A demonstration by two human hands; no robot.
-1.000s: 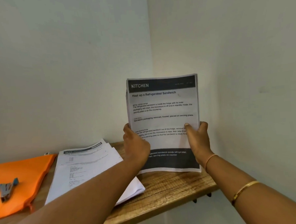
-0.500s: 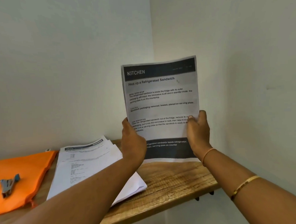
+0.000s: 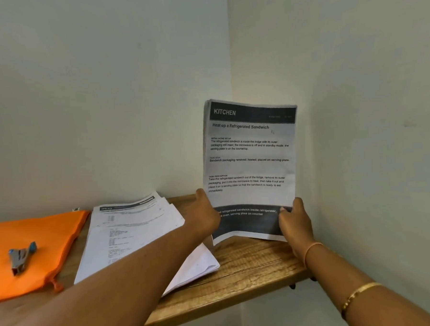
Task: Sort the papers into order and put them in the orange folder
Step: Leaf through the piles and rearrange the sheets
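Observation:
I hold a bundle of printed papers (image 3: 251, 166) upright over the right end of the wooden shelf; its top sheet is headed "KITCHEN". My left hand (image 3: 205, 213) grips the bundle's lower left edge. My right hand (image 3: 295, 221) grips the lower right corner, thumb on the front. The bundle's bottom edge sits just above or on the wood; I cannot tell which. A second stack of white printed papers (image 3: 135, 234) lies flat, fanned, at mid-shelf. The orange folder (image 3: 46, 236) lies flat at the left.
A grey stapler with blue ends (image 3: 20, 255) rests on the orange folder. The wooden shelf (image 3: 251, 265) fits into a wall corner, with pale walls behind and to the right. Its front edge runs close under my forearms.
The held bundle has dropped from a raised position down toward the shelf. Both hands have slid lower on it, toward its bottom corners.

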